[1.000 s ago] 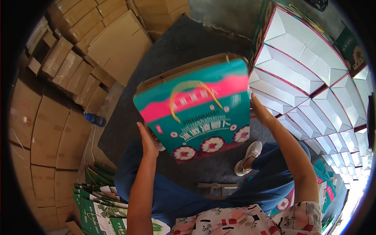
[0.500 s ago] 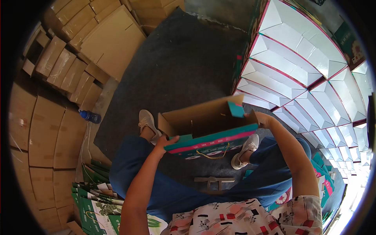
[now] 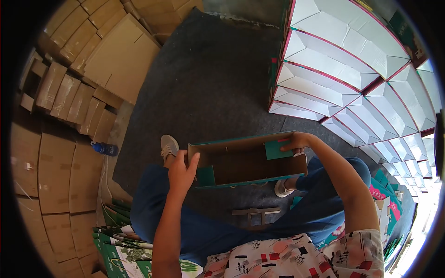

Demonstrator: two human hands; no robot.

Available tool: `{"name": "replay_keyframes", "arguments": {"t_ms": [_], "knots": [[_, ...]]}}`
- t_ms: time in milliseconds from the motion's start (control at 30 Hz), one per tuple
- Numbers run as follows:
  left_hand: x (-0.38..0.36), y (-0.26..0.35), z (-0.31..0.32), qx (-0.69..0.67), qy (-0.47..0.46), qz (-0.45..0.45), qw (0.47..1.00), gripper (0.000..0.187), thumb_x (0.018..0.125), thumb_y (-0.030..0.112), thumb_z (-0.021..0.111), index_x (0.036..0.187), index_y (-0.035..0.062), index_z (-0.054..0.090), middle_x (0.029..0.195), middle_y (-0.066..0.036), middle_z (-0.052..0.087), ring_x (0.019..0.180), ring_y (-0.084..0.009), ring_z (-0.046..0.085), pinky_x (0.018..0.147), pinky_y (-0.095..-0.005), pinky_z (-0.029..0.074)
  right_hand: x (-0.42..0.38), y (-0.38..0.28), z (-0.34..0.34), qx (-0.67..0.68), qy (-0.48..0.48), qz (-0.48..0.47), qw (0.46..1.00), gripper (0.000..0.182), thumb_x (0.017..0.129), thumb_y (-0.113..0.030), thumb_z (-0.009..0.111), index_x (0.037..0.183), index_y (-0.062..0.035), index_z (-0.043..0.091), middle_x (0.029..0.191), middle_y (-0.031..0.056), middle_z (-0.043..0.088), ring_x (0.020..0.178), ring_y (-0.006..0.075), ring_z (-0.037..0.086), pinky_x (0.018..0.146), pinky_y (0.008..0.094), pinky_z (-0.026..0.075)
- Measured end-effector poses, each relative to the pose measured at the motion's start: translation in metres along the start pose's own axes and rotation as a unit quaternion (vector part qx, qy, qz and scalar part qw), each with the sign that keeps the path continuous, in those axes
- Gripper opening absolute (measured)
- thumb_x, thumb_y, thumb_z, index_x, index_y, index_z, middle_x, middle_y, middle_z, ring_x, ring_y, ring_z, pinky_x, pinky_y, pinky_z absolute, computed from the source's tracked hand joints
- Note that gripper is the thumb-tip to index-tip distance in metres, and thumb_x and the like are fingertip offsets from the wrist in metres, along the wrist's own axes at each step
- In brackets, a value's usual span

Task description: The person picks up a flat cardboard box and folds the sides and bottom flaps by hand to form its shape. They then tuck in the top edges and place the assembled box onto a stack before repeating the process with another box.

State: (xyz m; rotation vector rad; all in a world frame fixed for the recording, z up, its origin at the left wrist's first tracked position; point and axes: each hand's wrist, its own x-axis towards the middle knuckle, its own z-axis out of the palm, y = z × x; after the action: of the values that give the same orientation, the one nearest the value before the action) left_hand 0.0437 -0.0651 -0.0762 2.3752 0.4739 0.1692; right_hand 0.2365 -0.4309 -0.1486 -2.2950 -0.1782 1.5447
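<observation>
An open cardboard gift box (image 3: 241, 181), teal outside and plain brown inside, is held above the floor between my knees, its opening facing up toward me. My left hand (image 3: 181, 173) is at the left end, thumb and fingers straddling the end wall beside a small teal flap (image 3: 206, 176). At the right end my right hand (image 3: 300, 142) grips the corner, its fingers over another teal flap (image 3: 276, 151) that is folded inward. The bottom of the box is in shadow.
White-lined open boxes (image 3: 331, 69) are stacked on the right. Brown cartons (image 3: 55, 171) line the left, with a blue bottle (image 3: 104, 148) near them. Flat green printed packaging (image 3: 116, 255) lies lower left, teal pieces (image 3: 387, 199) on the right. A small wooden stool-like piece (image 3: 256, 212) sits below the box.
The box has tipped so its opening faces up and its printed front has turned from view. My left hand shifted from the front corner to the left end; my right fingers moved onto the flap.
</observation>
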Motion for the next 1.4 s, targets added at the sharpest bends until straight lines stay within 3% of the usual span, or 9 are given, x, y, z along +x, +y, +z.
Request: {"name": "replay_keyframes", "arguments": {"t_ms": [200, 400, 600, 700, 800, 900, 1133, 1300, 1400], "knots": [[0.020, -0.007, 0.011, 0.135, 0.031, 0.048, 0.989, 0.033, 0.092, 0.034, 0.051, 0.081, 0.0031, 0.057, 0.064, -0.016, 0.060, 0.060, -0.0320, 0.060, 0.057, -0.0415, 0.046, -0.020, -0.007, 0.008, 0.012, 0.147, -0.060, 0.987, 0.062, 0.064, -0.050, 0.078, 0.107, -0.0058, 0.065, 0.068, 0.0078, 0.061, 0.061, 0.0164, 0.062, 0.051, 0.0285, 0.048], [0.016, -0.005, 0.018, 0.171, 0.050, 0.050, 0.983, 0.036, 0.093, 0.031, 0.045, 0.075, 0.0033, 0.059, 0.061, -0.017, 0.059, 0.059, -0.0341, 0.059, 0.058, -0.0436, 0.046, -0.005, 0.004, 0.015, 0.007, 0.179, -0.054, 0.982, 0.066, 0.064, -0.052, 0.077, 0.112, -0.0085, 0.064, 0.081, 0.0099, 0.065, 0.070, 0.0200, 0.064, 0.055, 0.0309, 0.050], [0.025, 0.001, 0.009, 0.171, -0.026, 0.027, 0.985, 0.033, 0.091, 0.027, 0.045, 0.078, 0.0012, 0.061, 0.067, -0.018, 0.062, 0.065, -0.0342, 0.062, 0.065, -0.0437, 0.047, -0.013, -0.003, 0.013, 0.008, 0.157, -0.022, 0.987, 0.065, 0.064, -0.051, 0.077, 0.112, -0.0081, 0.063, 0.080, 0.0095, 0.065, 0.068, 0.0201, 0.063, 0.054, 0.0313, 0.050], [0.024, 0.006, 0.006, 0.187, -0.037, 0.029, 0.981, 0.034, 0.090, 0.027, 0.045, 0.080, 0.0004, 0.062, 0.071, -0.019, 0.064, 0.069, -0.0346, 0.063, 0.068, -0.0432, 0.047, -0.025, -0.010, 0.014, 0.012, 0.165, -0.048, 0.985, 0.067, 0.065, -0.050, 0.078, 0.113, -0.0069, 0.063, 0.084, 0.0104, 0.065, 0.071, 0.0200, 0.064, 0.058, 0.0312, 0.051], [0.027, 0.001, 0.006, 0.165, -0.061, -0.026, 0.984, 0.035, 0.091, 0.030, 0.044, 0.081, 0.0007, 0.062, 0.072, -0.019, 0.064, 0.070, -0.0352, 0.063, 0.068, -0.0433, 0.048, -0.007, 0.002, 0.022, 0.027, 0.205, -0.088, 0.974, 0.064, 0.063, -0.050, 0.076, 0.109, -0.0072, 0.065, 0.089, 0.0136, 0.067, 0.082, 0.0250, 0.065, 0.074, 0.0335, 0.049], [0.028, 0.001, 0.015, 0.154, 0.006, -0.005, 0.988, 0.039, 0.090, 0.037, 0.047, 0.086, 0.0023, 0.063, 0.074, -0.018, 0.064, 0.072, -0.0344, 0.063, 0.066, -0.0451, 0.047, -0.001, 0.007, 0.020, -0.038, 0.212, -0.097, 0.972, 0.067, 0.064, -0.051, 0.076, 0.112, -0.0069, 0.064, 0.099, 0.0164, 0.067, 0.095, 0.0288, 0.063, 0.082, 0.0356, 0.048], [0.031, 0.013, 0.021, 0.205, -0.080, 0.016, 0.975, 0.047, 0.092, 0.041, 0.042, 0.094, -0.0018, 0.062, 0.085, -0.021, 0.065, 0.079, -0.0375, 0.063, 0.071, -0.0440, 0.049, -0.010, -0.003, 0.018, -0.020, 0.191, -0.082, 0.978, 0.066, 0.066, -0.049, 0.076, 0.114, -0.0057, 0.062, 0.101, 0.0154, 0.066, 0.093, 0.0271, 0.064, 0.081, 0.0347, 0.049], [0.024, 0.002, 0.048, 0.164, -0.234, 0.047, 0.957, 0.056, 0.092, 0.046, 0.041, 0.101, -0.0043, 0.063, 0.099, -0.024, 0.063, 0.095, -0.0364, 0.060, 0.082, -0.0423, 0.047, 0.001, 0.004, 0.018, -0.024, 0.201, -0.089, 0.975, 0.065, 0.068, -0.046, 0.077, 0.115, -0.0043, 0.061, 0.097, 0.0143, 0.067, 0.087, 0.0238, 0.065, 0.076, 0.0327, 0.051], [0.038, -0.001, 0.050, 0.065, -0.337, -0.043, 0.938, 0.061, 0.090, 0.052, 0.041, 0.106, -0.0032, 0.062, 0.110, -0.024, 0.060, 0.104, -0.0346, 0.057, 0.088, -0.0396, 0.045, -0.008, 0.000, 0.019, 0.001, 0.201, -0.101, 0.974, 0.061, 0.071, -0.044, 0.076, 0.115, -0.0041, 0.061, 0.097, 0.0146, 0.067, 0.088, 0.0226, 0.065, 0.075, 0.0331, 0.051]]}}
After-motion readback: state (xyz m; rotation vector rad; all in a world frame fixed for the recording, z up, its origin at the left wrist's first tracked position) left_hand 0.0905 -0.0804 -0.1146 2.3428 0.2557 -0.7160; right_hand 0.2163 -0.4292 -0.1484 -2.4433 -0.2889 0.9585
